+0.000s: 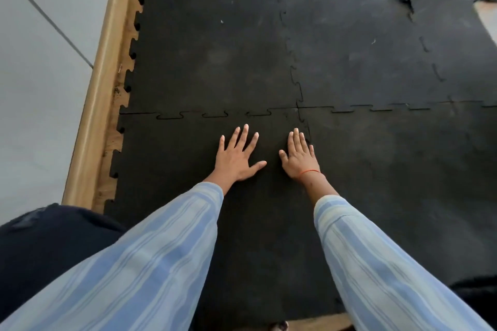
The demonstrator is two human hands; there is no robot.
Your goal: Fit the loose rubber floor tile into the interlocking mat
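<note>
Both hands, left hand (238, 157) and right hand (300, 154), press flat (fingers spread) on the rubber tile (174, 158).

Mat tiles (215, 56): I can read no text, brand or number on the black rubber.
Sleeves (161, 244): stripes only, no lettering I can make out.
Wooden edging (99, 105): no label or sign.

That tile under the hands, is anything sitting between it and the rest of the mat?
Nothing visible. Both the left hand and right hand lie flat on the tile, and its far edge already meets the mat along the toothed seam.
</note>
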